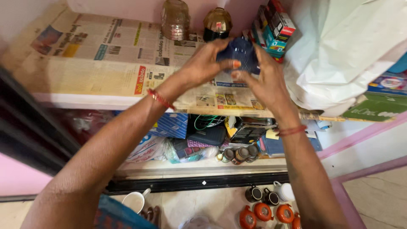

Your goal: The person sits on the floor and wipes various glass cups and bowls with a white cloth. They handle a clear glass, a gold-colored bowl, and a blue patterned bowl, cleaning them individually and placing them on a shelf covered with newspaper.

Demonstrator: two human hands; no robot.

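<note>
Gripping the blue cup (242, 54) between both hands (204, 63), you risk elbowing the jars (175, 19) behind or dropping it onto the mugs (263, 196) below.

Both hands grip one blue glass bowl (242, 54) above a newspaper-lined shelf (85, 76): left hand (203, 63) on its left side, right hand (265, 80) on its right. Two stacked-glass piles (175, 19) stand far behind. Orange pots (263, 212) sit on the near floor.
</note>
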